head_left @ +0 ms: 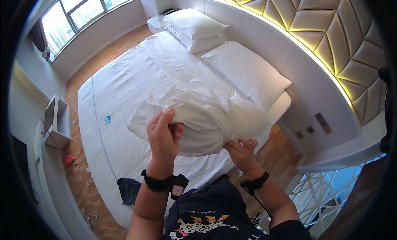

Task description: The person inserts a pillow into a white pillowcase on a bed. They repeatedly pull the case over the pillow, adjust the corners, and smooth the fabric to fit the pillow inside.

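A white pillowcase (196,109) spreads loosely above the near side of the bed, its cloth gathered into folds toward the right. My left hand (164,130) is closed, pinching the case's edge between thumb and fingers. On the right, my right hand (242,151) closes its thumb and forefinger on the bunched cloth, with its other fingers curled. A plump white pillow-like part (248,116) bulges out beyond the gathers; how far it reaches inside the case is hidden. Black straps (159,181) circle both wrists.
The large bed (120,132) has a white cover with a blue line. White pillows (248,72) lie by the padded headboard wall (326,25). A dark cloth (129,190) rests at the bed's near edge. A red broom (69,159) and litter are on the wooden floor at left.
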{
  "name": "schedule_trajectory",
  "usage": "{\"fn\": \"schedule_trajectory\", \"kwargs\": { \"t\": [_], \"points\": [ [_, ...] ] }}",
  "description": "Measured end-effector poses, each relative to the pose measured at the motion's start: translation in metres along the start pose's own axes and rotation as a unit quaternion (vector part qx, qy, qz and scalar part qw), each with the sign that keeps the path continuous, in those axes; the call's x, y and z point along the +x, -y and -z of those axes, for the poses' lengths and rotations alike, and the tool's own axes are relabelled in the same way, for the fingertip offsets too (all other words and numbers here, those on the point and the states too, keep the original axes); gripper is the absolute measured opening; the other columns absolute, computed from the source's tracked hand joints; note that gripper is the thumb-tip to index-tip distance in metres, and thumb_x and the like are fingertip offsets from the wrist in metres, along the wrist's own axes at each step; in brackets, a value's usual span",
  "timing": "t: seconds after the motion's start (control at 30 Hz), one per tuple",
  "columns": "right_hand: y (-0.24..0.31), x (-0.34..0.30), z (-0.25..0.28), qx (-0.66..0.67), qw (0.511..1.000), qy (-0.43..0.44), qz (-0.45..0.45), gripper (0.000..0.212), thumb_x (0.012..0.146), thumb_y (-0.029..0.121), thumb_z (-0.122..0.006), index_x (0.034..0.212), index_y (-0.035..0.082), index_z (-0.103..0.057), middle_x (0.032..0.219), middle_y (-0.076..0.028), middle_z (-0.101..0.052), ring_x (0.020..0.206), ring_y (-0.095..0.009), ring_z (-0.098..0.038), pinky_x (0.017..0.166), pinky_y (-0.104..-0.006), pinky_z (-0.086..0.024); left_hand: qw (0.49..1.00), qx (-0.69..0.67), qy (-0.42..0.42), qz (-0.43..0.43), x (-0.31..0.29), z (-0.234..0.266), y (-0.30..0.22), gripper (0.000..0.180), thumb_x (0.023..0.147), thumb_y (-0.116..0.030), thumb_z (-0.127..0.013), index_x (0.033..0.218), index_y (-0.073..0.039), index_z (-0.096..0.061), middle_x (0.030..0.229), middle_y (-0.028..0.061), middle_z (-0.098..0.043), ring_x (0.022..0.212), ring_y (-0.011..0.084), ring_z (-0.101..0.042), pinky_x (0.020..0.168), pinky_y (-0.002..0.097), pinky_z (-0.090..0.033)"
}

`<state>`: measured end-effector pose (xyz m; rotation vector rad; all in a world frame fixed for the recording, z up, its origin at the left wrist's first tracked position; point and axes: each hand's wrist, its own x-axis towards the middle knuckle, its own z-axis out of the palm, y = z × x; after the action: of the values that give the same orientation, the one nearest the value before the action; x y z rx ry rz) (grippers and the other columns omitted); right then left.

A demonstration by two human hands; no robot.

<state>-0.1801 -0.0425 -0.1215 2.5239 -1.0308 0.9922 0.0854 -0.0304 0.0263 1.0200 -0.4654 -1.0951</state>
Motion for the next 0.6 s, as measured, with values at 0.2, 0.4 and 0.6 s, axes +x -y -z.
{"fn": "schedule_trajectory", "kwargs": {
  "t": [0.2, 0.4, 0.6],
  "points": [
    [0.037, 0.035, 0.0, 0.128, 0.975, -0.046, -0.173, 0.019, 0.084, 0.025, -0.08, 0.095, 0.014, -0.069, 0.096, 0.001, -0.066, 0.101, -0.024, -0.056, 0.096, -0.0445, -0.031, 0.999, 0.046, 0.013, 0.019, -0.024, 0.017, 0.0, 0.021, 0.102, -0.022, -0.066, 0.1, -0.002, -0.072, 0.074, 0.0033, -0.068, 0.05, 0.0086, -0.06, 0.041, 0.0211, -0.039],
    [0.048, 0.052, -0.034, 0.107, 0.978, -0.012, -0.178, 0.014, 0.084, 0.02, -0.073, 0.089, 0.014, -0.061, 0.087, -0.004, -0.063, 0.095, -0.028, -0.055, 0.091, -0.0478, -0.033, 0.998, 0.059, -0.018, 0.009, -0.025, 0.041, 0.006, 0.018, 0.1, -0.019, -0.066, 0.094, -0.003, -0.07, 0.071, 0.0023, -0.066, 0.048, 0.0077, -0.057, 0.041, 0.0205, -0.038],
    [-0.007, 0.02, -0.066, -0.019, 0.972, 0.023, -0.233, 0.01, 0.085, 0.021, -0.068, 0.081, 0.014, -0.061, 0.088, -0.003, -0.067, 0.094, -0.029, -0.056, 0.09, -0.0506, -0.033, 0.997, 0.04, -0.073, 0.005, -0.023, 0.12, 0.014, 0.018, 0.098, -0.018, -0.066, 0.085, -0.006, -0.066, 0.064, -0.0008, -0.058, 0.044, 0.0054, -0.045, 0.041, 0.021, -0.033]
  ]
}}
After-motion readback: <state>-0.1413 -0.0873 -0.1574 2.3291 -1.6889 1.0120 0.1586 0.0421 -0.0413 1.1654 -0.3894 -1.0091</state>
